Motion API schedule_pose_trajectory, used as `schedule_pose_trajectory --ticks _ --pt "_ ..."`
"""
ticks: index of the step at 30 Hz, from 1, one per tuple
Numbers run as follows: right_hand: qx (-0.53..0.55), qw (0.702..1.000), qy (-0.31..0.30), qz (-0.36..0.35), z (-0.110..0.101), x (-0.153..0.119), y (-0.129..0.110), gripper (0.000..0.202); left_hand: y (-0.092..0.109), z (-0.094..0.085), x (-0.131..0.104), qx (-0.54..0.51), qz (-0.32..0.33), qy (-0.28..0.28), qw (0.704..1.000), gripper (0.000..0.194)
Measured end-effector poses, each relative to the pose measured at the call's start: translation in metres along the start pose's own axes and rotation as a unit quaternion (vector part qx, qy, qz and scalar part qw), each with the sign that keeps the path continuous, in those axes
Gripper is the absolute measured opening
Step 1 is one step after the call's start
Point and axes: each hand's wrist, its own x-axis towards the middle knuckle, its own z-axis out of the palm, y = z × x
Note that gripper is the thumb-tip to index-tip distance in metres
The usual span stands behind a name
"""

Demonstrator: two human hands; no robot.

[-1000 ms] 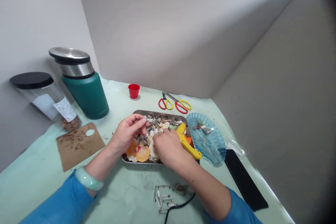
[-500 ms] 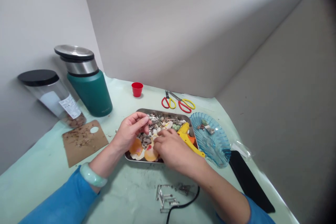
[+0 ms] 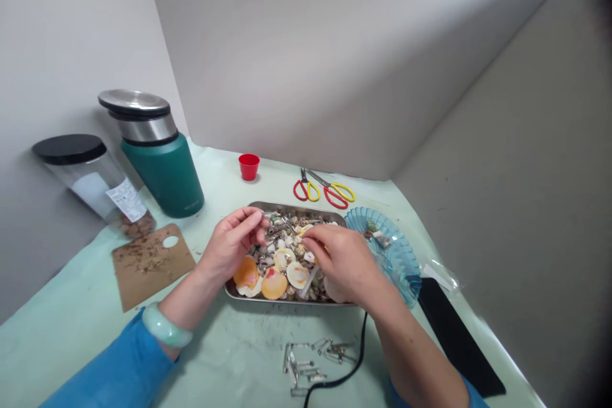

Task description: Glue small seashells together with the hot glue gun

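Observation:
A metal tray (image 3: 291, 301) full of small shells lies between my hands. My left hand (image 3: 234, 236) hovers at the tray's back left, thumb and fingers pinched together; a thin shiny bit shows near them, too small to name. Over the tray's right half is my right hand (image 3: 347, 258), its thumb and forefinger also pinched, with whatever they hold hidden. Orange scallop shells (image 3: 274, 284) and a pale round shell (image 3: 297, 274) sit in the front of the tray. Beside them slants a translucent white stick (image 3: 310, 282). My right hand covers most of the yellow tool.
Safety pins (image 3: 301, 366) and a black cord (image 3: 342, 380) lie in front. To the right are a blue shell-shaped dish (image 3: 401, 255) and a black slab (image 3: 459, 338). Behind stand scissors (image 3: 337, 194), a red cup (image 3: 249, 167), a green bottle (image 3: 165, 172), and a clear jar (image 3: 102, 188).
My right hand has lifted and shifted right, uncovering the pale shell and white stick while hiding the yellow tool. My left hand stays pinched and has moved slightly left.

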Motion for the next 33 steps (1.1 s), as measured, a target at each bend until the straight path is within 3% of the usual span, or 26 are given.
schedule_pose_trajectory --ticks 7,16,23,29,33 --pt "-0.102 0.984 -0.143 -0.017 0.003 0.027 0.008 0.021 0.003 -0.002 0.004 -0.097 -0.007 0.018 0.995 0.008" --pt "-0.131 0.971 -0.181 -0.081 0.029 0.078 -0.003 0.023 0.001 -0.004 0.005 -0.156 0.002 0.036 0.987 0.007" --pt "-0.144 0.965 -0.197 -0.095 0.047 0.086 -0.008 0.023 0.002 -0.003 0.007 -0.169 0.004 0.04 0.985 0.007" --pt "-0.116 0.961 -0.219 -0.124 0.019 0.068 -0.004 0.015 0.001 -0.002 0.006 -0.134 0.013 0.035 0.99 0.01" --pt "-0.077 0.983 -0.134 -0.095 -0.01 0.037 0.0 0.016 -0.001 0.0 0.002 -0.024 0.008 0.022 0.999 0.011"
